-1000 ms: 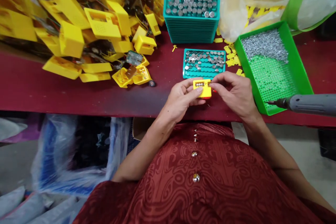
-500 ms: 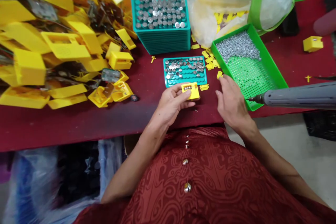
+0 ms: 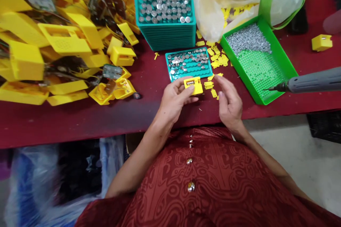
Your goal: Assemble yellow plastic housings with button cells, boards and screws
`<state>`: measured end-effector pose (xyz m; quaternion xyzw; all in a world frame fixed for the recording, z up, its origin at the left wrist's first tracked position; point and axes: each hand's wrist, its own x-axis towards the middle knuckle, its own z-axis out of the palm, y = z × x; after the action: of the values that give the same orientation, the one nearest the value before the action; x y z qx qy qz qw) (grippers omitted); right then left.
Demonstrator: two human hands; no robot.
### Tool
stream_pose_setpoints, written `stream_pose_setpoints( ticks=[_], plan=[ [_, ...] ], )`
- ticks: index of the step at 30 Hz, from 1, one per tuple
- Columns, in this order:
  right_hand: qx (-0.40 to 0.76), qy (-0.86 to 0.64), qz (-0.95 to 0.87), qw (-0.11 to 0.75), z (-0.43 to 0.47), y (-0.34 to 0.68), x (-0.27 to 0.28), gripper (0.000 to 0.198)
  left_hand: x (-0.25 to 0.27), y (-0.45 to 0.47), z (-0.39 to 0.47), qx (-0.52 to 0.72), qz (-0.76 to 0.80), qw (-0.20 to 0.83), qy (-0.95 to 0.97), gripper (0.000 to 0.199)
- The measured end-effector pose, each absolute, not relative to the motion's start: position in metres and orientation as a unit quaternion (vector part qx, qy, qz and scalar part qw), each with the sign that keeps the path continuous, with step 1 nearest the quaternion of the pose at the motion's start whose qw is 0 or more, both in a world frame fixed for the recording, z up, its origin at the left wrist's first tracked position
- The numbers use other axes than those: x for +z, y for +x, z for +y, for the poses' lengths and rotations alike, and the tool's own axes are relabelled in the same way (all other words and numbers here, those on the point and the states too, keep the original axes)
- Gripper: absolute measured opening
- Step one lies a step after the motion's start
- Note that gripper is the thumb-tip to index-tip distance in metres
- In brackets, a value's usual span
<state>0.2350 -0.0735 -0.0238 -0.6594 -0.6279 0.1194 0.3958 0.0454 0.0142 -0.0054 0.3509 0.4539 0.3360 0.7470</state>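
Note:
My left hand point(image 3: 174, 99) grips a small yellow plastic case point(image 3: 196, 88), thumb on its front. Silvery button cells show in the slot of the case. To the right, my right hand point(image 3: 231, 104) hovers over the table with thumb and fingers apart, and I see nothing held in it. Small yellow battery covers point(image 3: 209, 85) lie between the two hands, some close to the right fingertips. Just beyond the left hand sits a teal tray point(image 3: 195, 72) partly filled with button cells point(image 3: 181, 59).
A stack of teal trays point(image 3: 170, 35) stands behind. At right, a green basket point(image 3: 286, 65) holds small screws point(image 3: 247, 40), with a grey electric screwdriver point(image 3: 314, 79) reaching over it. Yellow housings point(image 3: 64, 42) are piled at left. A plastic bag point(image 3: 207, 3) lies at the back.
My right hand has moved left from beside the green basket toward the yellow case. More small yellow covers now lie between my hands. The left hand keeps its grip, and the view has shifted slightly.

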Motion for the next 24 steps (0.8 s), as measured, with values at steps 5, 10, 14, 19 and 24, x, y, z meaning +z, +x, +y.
stream_pose_setpoints(
  ticks=[5, 10, 14, 19, 24],
  plan=[
    [0.071, -0.759, -0.57, 0.308, -0.09, 0.254, -0.013, 0.023, -0.001, 0.025, 0.01, 0.337, 0.472, 0.725, 0.371, 0.042],
    [0.106, -0.742, -0.615, 0.245, -0.076, 0.238, -0.02, 0.017, -0.003, 0.023, 0.009, 0.336, 0.474, 0.721, 0.378, 0.042],
    [0.133, -0.696, -0.638, 0.301, -0.058, 0.229, -0.015, 0.015, -0.003, 0.02, 0.006, 0.335, 0.483, 0.719, 0.371, 0.044],
    [0.126, -0.671, -0.674, 0.282, -0.07, 0.235, -0.004, 0.011, -0.002, 0.011, 0.005, 0.337, 0.494, 0.71, 0.373, 0.039],
    [0.099, -0.686, -0.688, 0.216, -0.078, 0.226, -0.009, 0.015, -0.005, 0.013, 0.004, 0.34, 0.491, 0.704, 0.385, 0.043]
  ],
)
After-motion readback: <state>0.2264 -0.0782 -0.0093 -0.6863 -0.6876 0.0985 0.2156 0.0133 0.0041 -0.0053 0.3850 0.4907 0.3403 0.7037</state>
